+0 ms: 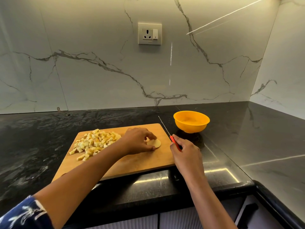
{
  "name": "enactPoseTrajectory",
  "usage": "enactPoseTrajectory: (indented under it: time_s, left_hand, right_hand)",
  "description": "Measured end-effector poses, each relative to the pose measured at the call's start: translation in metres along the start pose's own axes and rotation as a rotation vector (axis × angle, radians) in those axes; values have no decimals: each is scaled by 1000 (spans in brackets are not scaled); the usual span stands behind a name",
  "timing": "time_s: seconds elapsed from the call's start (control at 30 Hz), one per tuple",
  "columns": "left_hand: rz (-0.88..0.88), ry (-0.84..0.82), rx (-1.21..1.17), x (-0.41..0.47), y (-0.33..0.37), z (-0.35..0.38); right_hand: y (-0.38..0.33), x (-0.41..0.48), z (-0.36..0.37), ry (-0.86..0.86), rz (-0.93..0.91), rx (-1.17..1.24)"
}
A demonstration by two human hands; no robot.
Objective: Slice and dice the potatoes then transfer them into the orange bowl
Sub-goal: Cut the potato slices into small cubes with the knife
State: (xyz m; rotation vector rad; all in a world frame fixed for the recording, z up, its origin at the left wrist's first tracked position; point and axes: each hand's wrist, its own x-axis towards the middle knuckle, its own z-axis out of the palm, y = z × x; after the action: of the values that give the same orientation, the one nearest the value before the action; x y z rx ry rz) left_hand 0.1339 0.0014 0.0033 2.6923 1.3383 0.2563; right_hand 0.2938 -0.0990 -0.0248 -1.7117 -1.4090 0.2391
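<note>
One veined marble wall (99,71) is filling the upper part of the view, and a black stone countertop (33,138) is running along its foot. A wooden cutting board (140,162) is lying on the countertop near its front edge. The left arm, with a blue patterned sleeve (23,214), is reaching across the board from the lower left. The orange bowl (189,128) is standing on the countertop just past the board's far right corner, apart from it. A heap of diced potato (94,142) is sitting on the left part of the board. The left hand (137,140) is arching over a round potato slice (155,143) lying flat right of the heap, its curled fingertips and thumb pinching the slice's edges. The right hand (186,154) is gripping the red handle of a knife (166,129) at the board's right edge, fingers wrapped round it, the thin blade pointing away toward the wall. A wall socket (149,33) is sitting high on the marble
</note>
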Motion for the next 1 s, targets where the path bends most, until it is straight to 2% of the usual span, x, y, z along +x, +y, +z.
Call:
enactPoseTrajectory:
  time_s: [0.1,0.27,0.33,0.43,0.53,0.63,0.77,1.0]
  left_hand:
    - [-99,14,-19,-9,-9,-4]
    - [-237,120,391,-33,-12,-5]
    - [-191,164,423,-42,-13,-2]
    - [-17,172,300,-51,-25,-2]
    - [86,136,141,-50,-40,-5]
    - [170,197,130,-47,-45,-2]
    - [215,284,138,-44,-43,3]
    - [287,330,144,-48,-44,9]
  right_hand:
    - [-1,0,0,-15,-20,-46]
    - [-12,-7,2,-29,-121,-197]
    - [-16,-11,1,-22,-186,-262]
    - [-21,-16,0,-58,-256,-337]
    - [-28,-17,1,-82,-280,-354]
    - [-34,-16,4,-121,-276,-365]
    - [-37,-19,7,-155,-292,-380]
    - [-39,-19,14,-168,-302,-425]
